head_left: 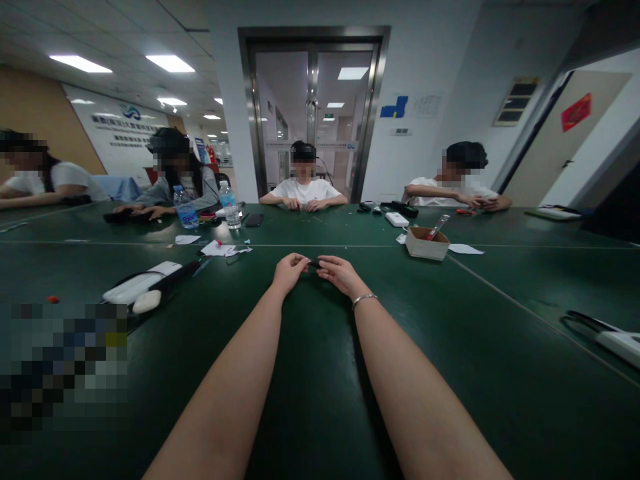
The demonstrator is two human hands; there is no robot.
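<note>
Fingertips (305,261) of the left hand (289,274) grip the left end of a small dark object (315,263), just above the middle of the frame. The right hand (342,273) grasps its right end, thumb and fingers closed in a pinch. The object's long axis runs roughly left to right across the frame, bridging the gap between the hands; it is too small and too covered to tell which end is the front. A silver bracelet (365,300) circles the right wrist.

Beneath lies a dark green table (310,373), faintly glossy, crossed by a pale seam beyond the hands. At centre left are scraps of white paper (217,249) and, nearer, a white device (145,283); two plastic bottles (230,207) stand farther back. Right of centre sits an open cardboard box (427,247) with a slim item (438,227) leaning in it.

Across the table, a person in a white shirt (303,191) sits before glass double doors (313,100) at the upper centre, with others to both sides. Ceiling lights (170,63) glow at the upper left, above a lettered wall sign (125,127).
</note>
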